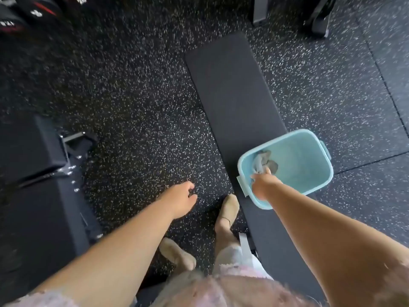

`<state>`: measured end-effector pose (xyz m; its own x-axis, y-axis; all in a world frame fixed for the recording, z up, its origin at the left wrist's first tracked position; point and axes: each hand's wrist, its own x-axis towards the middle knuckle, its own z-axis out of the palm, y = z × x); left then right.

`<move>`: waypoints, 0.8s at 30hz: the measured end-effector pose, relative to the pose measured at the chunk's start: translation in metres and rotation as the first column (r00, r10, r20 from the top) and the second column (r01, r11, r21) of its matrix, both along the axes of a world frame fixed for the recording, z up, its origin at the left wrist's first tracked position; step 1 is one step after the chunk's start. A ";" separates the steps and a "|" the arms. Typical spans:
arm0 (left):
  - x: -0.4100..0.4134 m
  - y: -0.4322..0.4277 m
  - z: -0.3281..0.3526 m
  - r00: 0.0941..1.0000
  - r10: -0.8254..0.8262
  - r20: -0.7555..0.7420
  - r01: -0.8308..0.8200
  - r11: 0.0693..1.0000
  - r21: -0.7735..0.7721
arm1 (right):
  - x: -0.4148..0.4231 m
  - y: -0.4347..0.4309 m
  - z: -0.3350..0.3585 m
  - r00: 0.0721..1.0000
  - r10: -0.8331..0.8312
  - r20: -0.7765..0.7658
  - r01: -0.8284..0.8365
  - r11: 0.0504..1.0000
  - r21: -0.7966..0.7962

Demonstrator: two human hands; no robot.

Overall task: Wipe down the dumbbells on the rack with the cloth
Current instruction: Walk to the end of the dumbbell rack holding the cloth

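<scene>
Pinches cloth (263, 161) in near-right bin (298, 158) with right hand (264, 185); carries nothing in slack left hand (181, 199). Gather cloth fully before lifting.

1 cloth (262, 161), 1 tub (309, 138), 2 benches (232, 85) (28, 147), 2 hands (181, 198) (263, 185), approx. 3 dumbbells (42, 11)

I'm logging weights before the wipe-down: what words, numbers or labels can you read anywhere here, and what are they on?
Dumbbells, top left: white marks on their ends, too blurred to read.
Tub: no text shows.
Cloth in the tub: no text shows.
Bench: no text shows.
Nothing else in view carries readable text.
</scene>
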<state>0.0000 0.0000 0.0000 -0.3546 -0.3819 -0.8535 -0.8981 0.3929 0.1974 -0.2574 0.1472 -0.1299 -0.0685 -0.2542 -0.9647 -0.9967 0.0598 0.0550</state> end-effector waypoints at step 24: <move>-0.021 -0.029 -0.001 0.997 -0.005 -0.071 0.006 1.000 0.011 | 0.001 0.013 0.087 0.693 -0.718 0.064 0.630 0.560 -0.538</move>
<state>-0.0207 -0.0286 -0.0007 -0.4170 -0.3699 -0.8302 -0.8794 0.3953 0.2655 -0.2565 0.1603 -0.0425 -0.5459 -0.4917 -0.6784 -0.6337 0.7720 -0.0497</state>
